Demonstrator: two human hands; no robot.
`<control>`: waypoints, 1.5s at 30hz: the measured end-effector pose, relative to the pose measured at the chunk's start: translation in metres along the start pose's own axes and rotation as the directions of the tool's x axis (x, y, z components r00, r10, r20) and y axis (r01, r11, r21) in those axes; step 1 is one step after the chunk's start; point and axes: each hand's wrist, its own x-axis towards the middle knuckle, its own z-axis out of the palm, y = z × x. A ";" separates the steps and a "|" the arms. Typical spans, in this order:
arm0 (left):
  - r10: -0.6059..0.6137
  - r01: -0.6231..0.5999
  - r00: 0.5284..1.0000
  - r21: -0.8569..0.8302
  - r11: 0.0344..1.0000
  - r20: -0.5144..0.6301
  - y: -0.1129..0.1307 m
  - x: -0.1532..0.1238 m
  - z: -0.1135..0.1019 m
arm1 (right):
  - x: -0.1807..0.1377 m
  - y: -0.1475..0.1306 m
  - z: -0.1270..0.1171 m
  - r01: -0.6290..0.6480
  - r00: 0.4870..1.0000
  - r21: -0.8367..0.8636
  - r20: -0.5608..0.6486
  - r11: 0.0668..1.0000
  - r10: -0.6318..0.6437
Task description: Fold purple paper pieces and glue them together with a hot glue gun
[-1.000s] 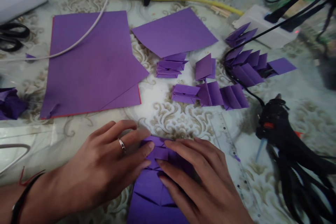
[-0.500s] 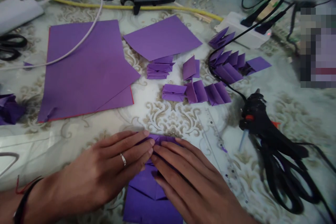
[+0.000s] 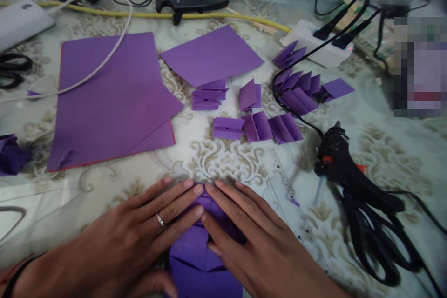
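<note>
Both of my hands lie flat on a purple paper piece (image 3: 197,253) at the near edge of the table. My left hand (image 3: 139,233), with a ring on one finger, presses its fingertips on the paper's top fold from the left. My right hand (image 3: 244,237) presses the same fold from the right, and the fingertips of the two hands almost meet. The fingers of both are stretched out and holding nothing. Creases show on the paper between the hands.
Large purple sheets (image 3: 111,98) lie left, a smaller sheet (image 3: 211,56) and several folded purple pieces (image 3: 256,126) in the middle. A black glue gun (image 3: 340,163) and scissors (image 3: 380,247) sit right, a clear ruler (image 3: 296,205) beside my right hand, a power strip (image 3: 314,44) behind.
My fingertips have slid together along the top fold of the paper and moved slightly nearer. The view has tilted, so the things on the table sit a little lower and further left.
</note>
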 end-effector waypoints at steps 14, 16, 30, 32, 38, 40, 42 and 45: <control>0.097 -0.093 0.992 -0.061 0.994 0.076 -0.016 -0.009 -0.013 | -0.001 0.011 0.001 0.026 0.999 0.028 -0.023 0.999 -0.025; 0.081 -0.077 0.995 -0.063 0.995 0.063 -0.016 -0.008 -0.012 | -0.001 0.010 0.001 0.016 1.000 0.044 -0.026 0.999 -0.015; -0.003 0.000 1.000 -0.198 0.980 -0.014 -0.007 -0.004 -0.019 | 0.009 0.009 -0.013 -0.002 1.000 0.134 -0.007 0.991 0.003; -0.133 0.110 0.987 -0.227 0.968 -0.089 -0.002 -0.002 -0.017 | 0.016 0.012 -0.019 -0.040 0.998 0.215 -0.038 0.976 0.049; -0.423 0.392 0.886 -0.179 0.902 -0.189 0.018 0.014 0.003 | 0.052 0.012 -0.031 -0.237 0.971 0.326 0.054 0.915 0.232; -0.459 0.431 0.863 -0.168 0.887 -0.211 0.024 0.018 0.009 | 0.066 0.014 -0.034 -0.348 0.938 0.360 0.137 0.866 0.320; -0.495 0.463 0.834 -0.179 0.868 -0.243 0.028 0.020 0.011 | 0.074 0.017 -0.037 -0.448 0.891 0.416 0.282 0.791 0.357; -0.548 0.488 0.803 -0.269 0.830 -0.234 0.030 0.023 -0.001 | 0.073 0.021 -0.047 -0.468 0.876 0.540 0.384 0.699 0.290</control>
